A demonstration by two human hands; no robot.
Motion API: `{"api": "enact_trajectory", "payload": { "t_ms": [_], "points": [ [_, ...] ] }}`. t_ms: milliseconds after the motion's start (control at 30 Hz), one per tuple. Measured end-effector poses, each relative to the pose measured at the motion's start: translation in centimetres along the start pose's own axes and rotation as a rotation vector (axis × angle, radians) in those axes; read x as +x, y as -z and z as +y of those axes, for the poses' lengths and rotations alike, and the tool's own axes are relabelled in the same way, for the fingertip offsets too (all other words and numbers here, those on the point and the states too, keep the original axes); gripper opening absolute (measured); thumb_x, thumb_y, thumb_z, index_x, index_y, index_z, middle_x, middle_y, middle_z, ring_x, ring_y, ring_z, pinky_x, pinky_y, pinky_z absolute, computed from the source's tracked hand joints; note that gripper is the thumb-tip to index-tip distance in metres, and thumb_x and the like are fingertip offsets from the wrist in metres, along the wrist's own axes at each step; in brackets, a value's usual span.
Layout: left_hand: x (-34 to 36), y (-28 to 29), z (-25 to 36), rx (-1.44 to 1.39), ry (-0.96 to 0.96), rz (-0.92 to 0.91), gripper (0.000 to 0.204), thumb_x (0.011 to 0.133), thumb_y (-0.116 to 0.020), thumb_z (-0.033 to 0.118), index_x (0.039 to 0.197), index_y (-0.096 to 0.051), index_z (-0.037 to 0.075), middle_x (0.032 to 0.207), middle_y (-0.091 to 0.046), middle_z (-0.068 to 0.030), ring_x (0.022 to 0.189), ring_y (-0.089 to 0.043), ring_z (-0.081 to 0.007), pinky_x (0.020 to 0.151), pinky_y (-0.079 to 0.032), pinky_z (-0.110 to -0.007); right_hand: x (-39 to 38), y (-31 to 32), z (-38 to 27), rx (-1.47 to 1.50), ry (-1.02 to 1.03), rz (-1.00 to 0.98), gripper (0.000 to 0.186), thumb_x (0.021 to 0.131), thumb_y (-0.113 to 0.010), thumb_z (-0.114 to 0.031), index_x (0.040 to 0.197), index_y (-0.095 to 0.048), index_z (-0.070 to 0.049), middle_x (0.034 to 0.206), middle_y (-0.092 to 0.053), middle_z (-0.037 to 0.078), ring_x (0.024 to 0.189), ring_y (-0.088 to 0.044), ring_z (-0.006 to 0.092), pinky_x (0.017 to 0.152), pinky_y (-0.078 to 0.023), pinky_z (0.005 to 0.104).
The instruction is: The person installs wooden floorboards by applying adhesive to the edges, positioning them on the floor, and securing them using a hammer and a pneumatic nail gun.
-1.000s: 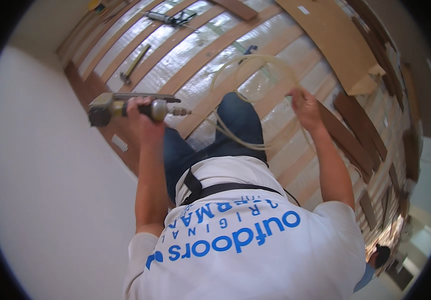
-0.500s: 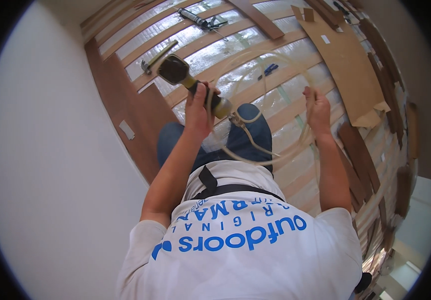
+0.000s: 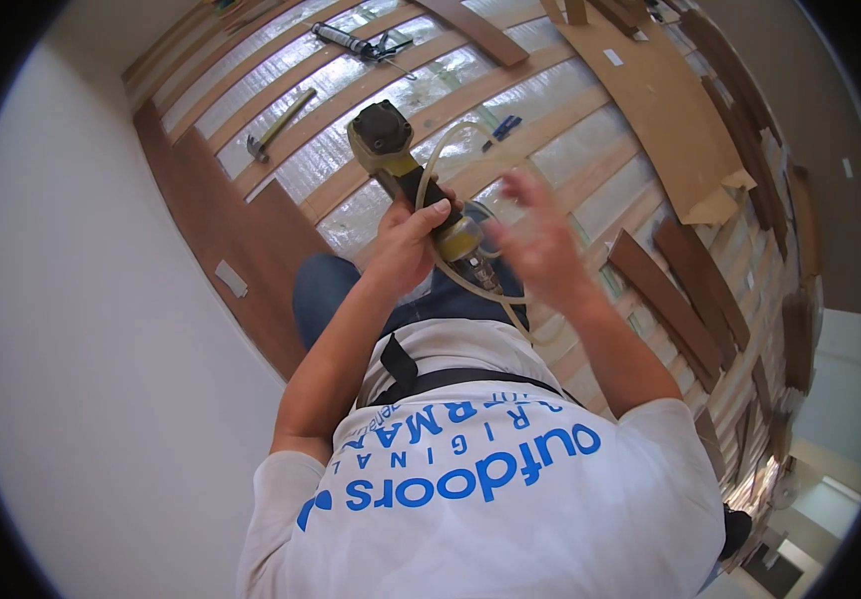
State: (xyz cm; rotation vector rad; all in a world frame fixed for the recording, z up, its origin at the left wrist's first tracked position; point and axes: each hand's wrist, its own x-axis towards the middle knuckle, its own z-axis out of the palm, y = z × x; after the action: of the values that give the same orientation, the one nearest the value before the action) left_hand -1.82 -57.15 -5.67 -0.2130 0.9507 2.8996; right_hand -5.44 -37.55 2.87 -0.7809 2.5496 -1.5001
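Observation:
My left hand (image 3: pixel 413 240) is wrapped round the dark grip of a yellow and black air nailer (image 3: pixel 385 130), held in front of my knees. A pale, see-through air hose (image 3: pixel 506 300) runs from the metal coupling (image 3: pixel 482 276) at its lower end. The hose loops round the nailer and past my left hand. To the right of the coupling, my right hand (image 3: pixel 540 240) is blurred by motion, its fingers bent toward the hose. Whether it grips the hose cannot be made out.
Wooden battens (image 3: pixel 450 110) cross silvery sheeting. A hammer (image 3: pixel 281 125), a caulking gun (image 3: pixel 356 42) and a blue tool (image 3: pixel 502 130) lie on them. Brown boards (image 3: pixel 206 200) line the white wall (image 3: pixel 101 349) at left. Cardboard (image 3: pixel 655 110) and cut board pieces (image 3: pixel 675 309) lie at right.
My right hand has swung left, toward the nailer, and the wide hose loop has drawn in round the tool. The nailer has shifted slightly right in view, still in my left hand.

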Motion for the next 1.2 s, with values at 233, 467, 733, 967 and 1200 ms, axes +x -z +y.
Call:
{"api": "enact_trajectory", "payload": {
  "t_ms": [233,467,733,967,1200],
  "points": [
    [-1.1,-0.2,1.7,0.870,0.058,-0.088,0.048,0.110,-0.052,0.040,0.138,-0.051,0.001,0.116,-0.064,-0.0067,0.107,-0.058,-0.0138,0.095,-0.048,-0.028,0.2,-4.0,3.1,0.623,-0.347,-0.420,0.061,0.093,-0.075,-0.031,0.140,-0.051,0.000,0.120,-0.063,0.008,0.107,-0.058,0.0152,0.097,-0.048,0.0318],
    [-1.1,1.3,0.4,1.079,0.033,0.098,0.045,0.110,-0.046,0.047,0.111,-0.059,0.004,0.084,-0.064,-0.0046,0.072,-0.058,-0.0103,0.064,-0.047,-0.025,-0.1,-3.1,4.0,0.379,-0.382,-0.379,0.047,0.085,-0.070,-0.019,0.126,-0.062,0.003,0.107,-0.068,0.008,0.096,-0.060,0.0129,0.089,-0.051,0.0288],
    [0.4,0.0,2.9,0.577,-0.141,0.102,0.029,0.110,-0.053,0.037,0.098,-0.054,0.010,0.065,-0.051,0.0017,0.053,-0.045,-0.0073,0.050,-0.034,-0.024,-0.1,2.2,2.4,0.619,-0.306,0.013,0.058,0.085,-0.072,-0.019,0.136,-0.053,0.002,0.100,-0.072,0.007,0.092,-0.066,0.0159,0.088,-0.052,0.0297],
    [4.0,-4.5,9.2,0.590,-0.386,0.049,0.028,0.108,-0.057,0.031,0.094,-0.056,0.007,0.064,-0.044,0.0058,0.055,-0.039,-0.0040,0.050,-0.031,-0.022,-0.4,7.8,1.2,-0.306,-0.279,-0.183,0.046,0.084,-0.070,-0.022,0.124,-0.062,0.000,0.090,-0.066,0.012,0.079,-0.061,0.0195,0.075,-0.051,0.0318],
    [2.4,-7.1,7.2,0.564,-0.469,-0.137,0.026,0.108,-0.059,0.028,0.113,-0.067,0.004,0.068,-0.047,0.0067,0.057,-0.038,-0.0023,0.051,-0.030,-0.021,-2.8,4.7,4.9,0.143,-0.427,-0.132,0.057,0.082,-0.069,-0.019,0.135,-0.061,0.001,0.097,-0.066,0.005,0.082,-0.060,0.0115,0.077,-0.052,0.0286]
  ]
}}
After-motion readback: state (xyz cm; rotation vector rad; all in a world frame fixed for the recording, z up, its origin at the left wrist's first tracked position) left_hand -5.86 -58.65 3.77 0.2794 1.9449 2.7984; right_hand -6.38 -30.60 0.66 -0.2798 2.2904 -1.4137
